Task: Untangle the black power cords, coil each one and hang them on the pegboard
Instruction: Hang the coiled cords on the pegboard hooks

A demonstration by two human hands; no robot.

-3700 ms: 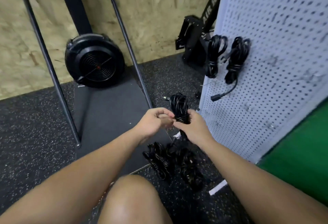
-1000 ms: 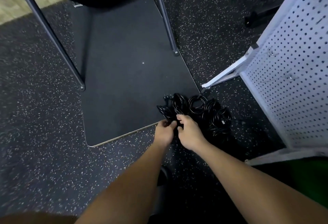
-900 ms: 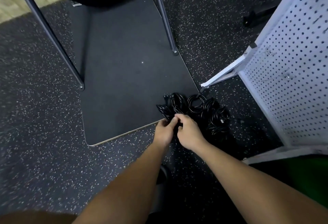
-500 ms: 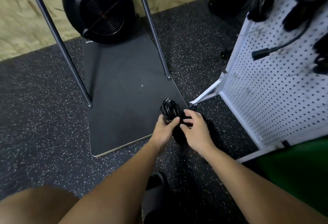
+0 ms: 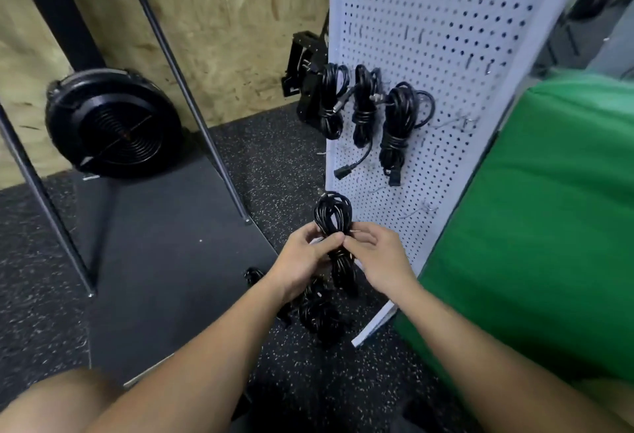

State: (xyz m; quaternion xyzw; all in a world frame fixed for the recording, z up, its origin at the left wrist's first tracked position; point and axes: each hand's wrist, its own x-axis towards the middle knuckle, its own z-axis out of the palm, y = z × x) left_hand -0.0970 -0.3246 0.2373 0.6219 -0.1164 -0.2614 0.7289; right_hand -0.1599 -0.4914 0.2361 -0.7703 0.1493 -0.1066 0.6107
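Both hands have come up off the floor pile: left hand (image 5: 302,259) and right hand (image 5: 379,257) now grip a coiled cord (image 5: 334,223) by its middle, lifted in front of the pegboard (image 5: 446,38). Three cord bundles (image 5: 363,110) hang on the pegboard, where 3.7 s ago there were two. Fewer cords remain in the floor pile (image 5: 319,316). The view has tilted back up from the floor.

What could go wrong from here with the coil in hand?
1. Both hands, left hand and right hand, pinch the coiled cord only at its waist; the loops above might spring loose.
2. Its tail hangs toward the cord pile on the floor and may snag.
3. The three hung cords crowd the pegboard hooks; hanging beside them could knock one off.
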